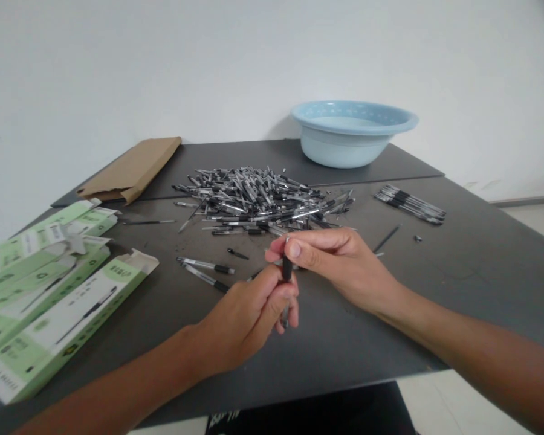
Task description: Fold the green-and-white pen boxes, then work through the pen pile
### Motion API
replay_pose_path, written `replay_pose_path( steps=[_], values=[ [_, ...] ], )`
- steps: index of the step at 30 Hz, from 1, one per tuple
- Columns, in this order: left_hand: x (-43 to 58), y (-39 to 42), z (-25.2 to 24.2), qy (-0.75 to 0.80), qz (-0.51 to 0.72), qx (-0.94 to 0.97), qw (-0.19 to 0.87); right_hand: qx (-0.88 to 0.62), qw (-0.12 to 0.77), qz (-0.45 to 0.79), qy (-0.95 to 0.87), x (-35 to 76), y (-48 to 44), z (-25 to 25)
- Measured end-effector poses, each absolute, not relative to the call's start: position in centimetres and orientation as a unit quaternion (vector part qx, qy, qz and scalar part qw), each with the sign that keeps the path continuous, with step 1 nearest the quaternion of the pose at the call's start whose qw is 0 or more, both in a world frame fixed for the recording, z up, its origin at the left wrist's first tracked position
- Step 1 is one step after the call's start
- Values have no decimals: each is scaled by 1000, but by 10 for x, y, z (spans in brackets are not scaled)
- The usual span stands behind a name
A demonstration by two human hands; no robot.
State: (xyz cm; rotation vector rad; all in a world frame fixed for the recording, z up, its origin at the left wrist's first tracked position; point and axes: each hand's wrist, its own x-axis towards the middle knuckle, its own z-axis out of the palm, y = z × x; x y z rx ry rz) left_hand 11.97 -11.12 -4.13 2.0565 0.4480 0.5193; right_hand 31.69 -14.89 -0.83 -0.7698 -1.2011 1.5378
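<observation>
Upright between my two hands stands a pen (pixel 287 267) with a black grip section and a clear barrel. My left hand (pixel 258 311) is closed around its lower part, and the barrel's end shows below the fingers. The thumb and fingers of my right hand (pixel 330 257) pinch the pen's top end, where a small pale tip just shows. On the table left of my hands lie two pens (pixel 208 266) with black grips and a small black pen part (pixel 238 253). Behind my hands spreads a large heap of pens and pen parts (pixel 254 199).
Green-and-white pen boxes (pixel 72 320) overlap at the left. A brown cardboard envelope (pixel 131 166) lies behind them. A light blue basin (pixel 344 148) stands at the back right. Further right are a row of aligned pens (pixel 410 204), a loose refill (pixel 387 238) and a small part (pixel 417 238).
</observation>
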Motion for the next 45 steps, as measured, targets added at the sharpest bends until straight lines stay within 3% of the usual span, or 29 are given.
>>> replay_pose_path(
  steps=[6,11,13,17,23,29,38,45],
  values=[
    [115,-112,-42,209,247,821,471,-405,582,503,-495,336,-136,-15],
    [108,-93,-41,288,420,723,466,-521,609,295,-520,365,-114,-14],
    [104,-78,-37,299,498,679,449,-562,574,187,-565,376,-106,-17],
    [95,-49,-26,315,603,622,388,-592,423,14,-686,394,-96,-26],
    [77,-25,-23,338,644,621,293,-588,284,-5,-757,395,-68,-16],
    [63,-17,-23,399,607,672,141,-573,60,-11,-817,365,-3,10],
    [52,-11,-12,391,602,695,39,-551,-56,-27,-832,352,56,10],
    [45,-4,-9,393,606,691,14,-520,-80,-34,-850,333,60,29]
  ],
)
